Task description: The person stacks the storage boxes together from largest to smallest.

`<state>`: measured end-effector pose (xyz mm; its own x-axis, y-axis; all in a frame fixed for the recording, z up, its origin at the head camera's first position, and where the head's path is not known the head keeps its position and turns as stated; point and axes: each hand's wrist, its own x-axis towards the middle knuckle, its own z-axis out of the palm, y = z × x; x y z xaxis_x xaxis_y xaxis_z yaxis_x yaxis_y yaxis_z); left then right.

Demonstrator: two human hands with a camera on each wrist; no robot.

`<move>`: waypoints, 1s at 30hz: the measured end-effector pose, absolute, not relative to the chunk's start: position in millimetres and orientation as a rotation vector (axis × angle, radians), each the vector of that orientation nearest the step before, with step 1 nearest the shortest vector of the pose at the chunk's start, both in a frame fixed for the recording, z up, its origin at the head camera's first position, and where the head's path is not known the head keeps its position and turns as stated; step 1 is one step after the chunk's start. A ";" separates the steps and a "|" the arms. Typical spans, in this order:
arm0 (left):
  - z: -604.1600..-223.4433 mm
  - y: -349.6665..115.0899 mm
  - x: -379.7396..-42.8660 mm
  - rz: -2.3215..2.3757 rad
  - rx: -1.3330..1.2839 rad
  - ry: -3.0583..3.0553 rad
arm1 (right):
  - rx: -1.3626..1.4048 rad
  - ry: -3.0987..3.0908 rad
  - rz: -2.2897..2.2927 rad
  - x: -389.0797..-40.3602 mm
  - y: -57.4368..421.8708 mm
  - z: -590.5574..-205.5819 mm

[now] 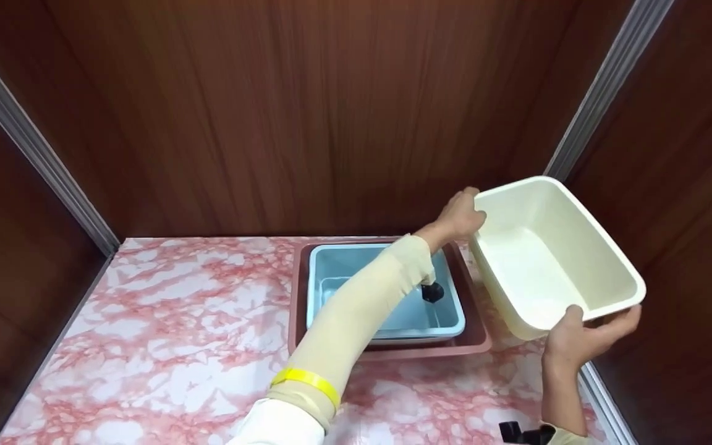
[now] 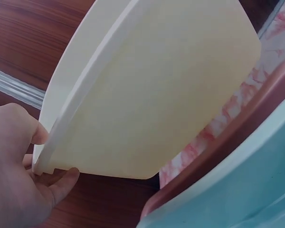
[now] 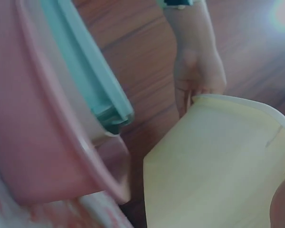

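Both hands hold a cream plastic basin (image 1: 532,259) up at the right side of the table, tilted, with its inside facing the head camera. At its far left corner my left hand (image 1: 462,215) grips the rim, thumb on the inner side; the left wrist view shows the fingers curled under the rim's outside. My right hand (image 1: 584,337) grips the near rim, thumb over the edge and fingers underneath. Left of it, a light blue basin (image 1: 387,324) sits inside a larger pink-brown basin (image 1: 331,354) on the table. The left forearm passes over both and hides part of them.
The table (image 1: 177,334) has a red-and-white marbled top. Dark wood panels (image 1: 306,123) stand behind and at both sides, joined by metal corner strips (image 1: 603,93). The right panel is close beside the cream basin.
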<state>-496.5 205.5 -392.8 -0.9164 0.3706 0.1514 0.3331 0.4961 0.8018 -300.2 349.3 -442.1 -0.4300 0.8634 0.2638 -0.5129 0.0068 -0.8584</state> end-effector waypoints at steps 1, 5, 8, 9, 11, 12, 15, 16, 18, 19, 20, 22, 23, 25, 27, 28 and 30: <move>-390.2 202.9 -496.1 1.442 0.625 2.680 | -0.414 -1.212 1.640 -299.2 347.5 -437.9; -379.8 193.5 -494.9 1.469 0.627 2.689 | -0.352 -1.197 1.631 -298.2 342.6 -424.1; -371.8 185.8 -494.2 1.443 0.615 2.734 | -0.318 -1.189 1.636 -300.0 340.5 -417.5; -368.9 182.9 -493.5 1.435 0.599 2.749 | -0.312 -1.191 1.640 -300.9 339.9 -416.0; -362.6 176.9 -491.7 1.418 0.563 2.780 | -0.305 -1.202 1.640 -302.5 338.8 -413.9; -359.5 174.0 -490.7 1.418 0.546 2.792 | -0.305 -1.211 1.635 -303.0 338.2 -412.9; -349.6 165.5 -487.7 1.414 0.503 2.823 | -0.307 -1.238 1.615 -302.9 334.9 -409.1; -346.3 163.1 -486.9 1.416 0.496 2.829 | -0.303 -1.240 1.614 -302.6 333.7 -407.1; -339.7 157.8 -486.1 1.427 0.484 2.830 | -0.286 -1.233 1.627 -301.8 329.8 -401.2; -336.3 154.6 -485.6 1.424 0.476 2.832 | -0.274 -1.227 1.638 -301.3 327.2 -397.8; -332.8 151.0 -485.0 1.419 0.466 2.831 | -0.255 -1.216 1.652 -301.0 324.6 -394.2; -326.5 143.1 -484.0 1.418 0.455 2.820 | -0.222 -1.195 1.680 -301.1 319.9 -387.1; -323.8 138.8 -483.4 1.415 0.450 2.819 | -0.206 -1.193 1.683 -301.8 318.2 -384.0; -318.9 129.8 -481.7 1.404 0.433 2.825 | -0.184 -1.199 1.682 -304.6 316.1 -380.2; -314.6 121.1 -479.4 1.399 0.403 2.840 | -0.159 -1.205 1.684 -309.2 315.6 -378.1; -312.1 117.0 -478.0 1.391 0.382 2.854 | -0.146 -1.209 1.688 -311.8 315.4 -377.3; -307.4 109.1 -474.8 1.385 0.332 2.871 | -0.119 -1.205 1.709 -316.4 315.1 -375.9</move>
